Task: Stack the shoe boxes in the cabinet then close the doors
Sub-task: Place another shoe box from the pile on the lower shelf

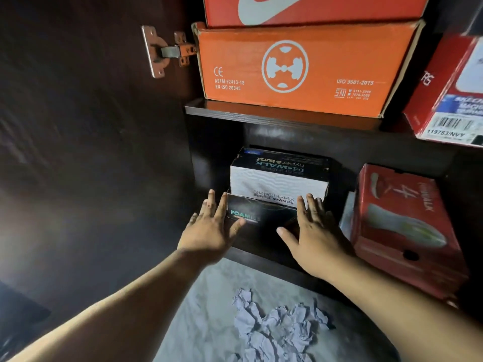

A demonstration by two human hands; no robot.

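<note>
Fingers [218, 205] of the left hand [209, 231] are straight and spread, laid against the left front corner of the black shoe box [261, 218] on the lower shelf; the thumb lies across its front face near the "FOAM" lettering. I note the fingers of the right hand [315, 228] likewise extended and apart, flat against the right end of the same box, thumb pointing left. Neither hand curls round anything.

The black shoe box sits at the front of the lower compartment, its front just inside the bottom ledge [264, 259]. A white and black Skechers box [278, 178] rests on top of it, set slightly further back. To the right, apart from this stack, a red shoe box [400, 226] stands tilted, its lower end projecting past the cabinet edge.

On the shelf board [261, 114] above, an orange shoe box [300, 69] sits with a red-orange box [313, 9] bearing a white swoosh on top. A red and white box [449, 92] stands angled at the right edge of that shelf.

The left cabinet door [78, 126] is open, its metal hinge [167, 52] exposed. Crumpled paper [277, 327] lies on the grey floor [203, 322] below my arms.
</note>
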